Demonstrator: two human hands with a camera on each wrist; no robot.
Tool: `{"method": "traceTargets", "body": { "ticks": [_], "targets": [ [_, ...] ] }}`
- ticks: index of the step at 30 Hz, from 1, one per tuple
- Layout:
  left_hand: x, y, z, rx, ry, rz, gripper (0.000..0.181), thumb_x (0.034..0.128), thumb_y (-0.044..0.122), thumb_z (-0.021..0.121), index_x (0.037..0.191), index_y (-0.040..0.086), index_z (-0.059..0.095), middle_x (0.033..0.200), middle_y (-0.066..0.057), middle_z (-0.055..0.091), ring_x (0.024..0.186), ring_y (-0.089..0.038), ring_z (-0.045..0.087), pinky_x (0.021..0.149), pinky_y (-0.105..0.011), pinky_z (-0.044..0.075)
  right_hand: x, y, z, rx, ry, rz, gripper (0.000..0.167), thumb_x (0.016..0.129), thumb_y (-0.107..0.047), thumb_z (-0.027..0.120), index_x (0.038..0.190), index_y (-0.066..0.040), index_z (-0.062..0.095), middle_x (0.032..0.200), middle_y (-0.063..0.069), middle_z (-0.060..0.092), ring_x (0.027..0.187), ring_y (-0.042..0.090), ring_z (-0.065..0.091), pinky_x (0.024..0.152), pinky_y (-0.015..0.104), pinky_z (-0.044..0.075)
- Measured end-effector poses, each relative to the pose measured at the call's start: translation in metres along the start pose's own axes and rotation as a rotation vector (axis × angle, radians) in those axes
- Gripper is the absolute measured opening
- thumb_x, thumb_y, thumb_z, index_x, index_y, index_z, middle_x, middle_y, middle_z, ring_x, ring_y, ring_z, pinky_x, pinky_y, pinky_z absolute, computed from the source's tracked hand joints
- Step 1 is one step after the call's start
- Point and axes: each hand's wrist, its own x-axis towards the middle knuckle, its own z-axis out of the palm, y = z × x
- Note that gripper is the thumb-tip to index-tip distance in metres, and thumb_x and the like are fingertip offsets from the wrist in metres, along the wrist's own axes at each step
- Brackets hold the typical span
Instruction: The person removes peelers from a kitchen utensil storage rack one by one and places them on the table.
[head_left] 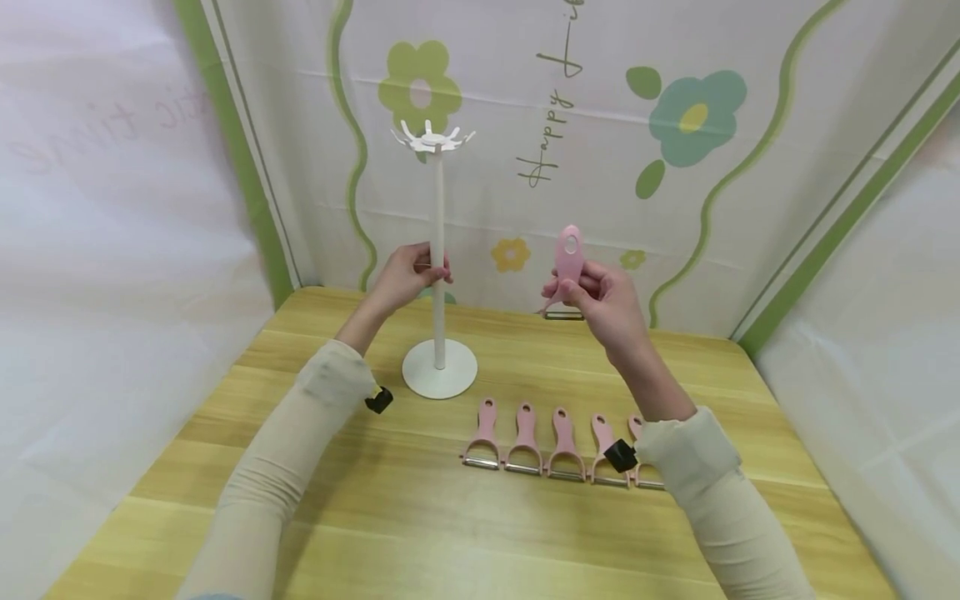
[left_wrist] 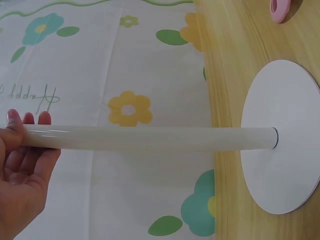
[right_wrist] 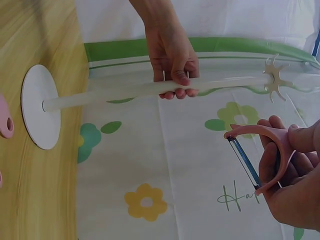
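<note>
A white stand with a round base and a ring of hooks [head_left: 433, 140] on top stands upright on the table. My left hand [head_left: 414, 273] grips its pole [left_wrist: 145, 138] about midway up, fingers and thumb curled round it. To the right of the stand, my right hand [head_left: 611, 307] pinches a pink peeler [head_left: 570, 254] in the air. The peeler's handle points up with its hole showing, and the metal blade [right_wrist: 245, 162] is at the bottom. The peeler is apart from the stand, lower than the hooks.
Several more pink peelers [head_left: 526, 425] lie in a row on the wooden table [head_left: 420, 517], handles toward the back, in front and right of the round base [head_left: 420, 382]. The right sleeve partly covers the row's right end. A printed curtain [head_left: 480, 192] hangs behind the table.
</note>
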Motion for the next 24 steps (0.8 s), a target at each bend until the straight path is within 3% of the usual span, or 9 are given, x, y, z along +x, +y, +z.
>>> {"method": "traceTargets", "body": {
  "ticks": [8, 15, 21, 24],
  "targets": [
    [0.001, -0.002, -0.001, 0.005, -0.003, 0.011, 0.014, 0.0964, 0.008, 0.064, 0.105, -0.003, 0.065, 0.099, -0.020, 0.073, 0.103, -0.035, 0.070, 0.090, -0.042, 0.056, -0.016, 0.012, -0.016, 0.066, 0.009, 0.051, 0.023, 0.098, -0.016, 0.060, 0.112, 0.002, 0.065, 0.089, -0.007, 0.076, 0.087, 0.007, 0.073, 0.084, 0.022, 0.059],
    [0.000, 0.000, -0.001, 0.002, -0.002, 0.016, 0.013, 0.0963, 0.010, 0.065, 0.103, -0.001, 0.065, 0.097, -0.017, 0.073, 0.101, -0.033, 0.071, 0.089, -0.042, 0.056, -0.030, 0.022, -0.029, 0.052, 0.012, 0.066, 0.029, 0.099, -0.016, 0.060, 0.115, 0.008, 0.062, 0.090, -0.009, 0.076, 0.088, 0.007, 0.073, 0.083, 0.020, 0.058],
    [0.000, -0.003, -0.001, 0.006, -0.006, 0.024, 0.013, 0.0962, 0.012, 0.065, 0.103, 0.001, 0.065, 0.096, -0.014, 0.074, 0.099, -0.030, 0.071, 0.087, -0.039, 0.056, -0.043, 0.028, -0.041, 0.058, 0.021, 0.092, 0.018, 0.100, -0.017, 0.058, 0.112, -0.005, 0.065, 0.092, -0.008, 0.076, 0.090, 0.004, 0.073, 0.084, 0.018, 0.057],
    [0.000, -0.004, -0.001, 0.008, -0.006, 0.028, 0.013, 0.0964, 0.011, 0.065, 0.104, 0.000, 0.065, 0.096, -0.014, 0.074, 0.099, -0.029, 0.072, 0.087, -0.037, 0.056, -0.048, 0.031, -0.047, 0.072, 0.027, 0.094, 0.017, 0.100, -0.015, 0.058, 0.112, -0.006, 0.065, 0.092, -0.007, 0.076, 0.091, 0.005, 0.073, 0.085, 0.018, 0.057]
  ]
}}
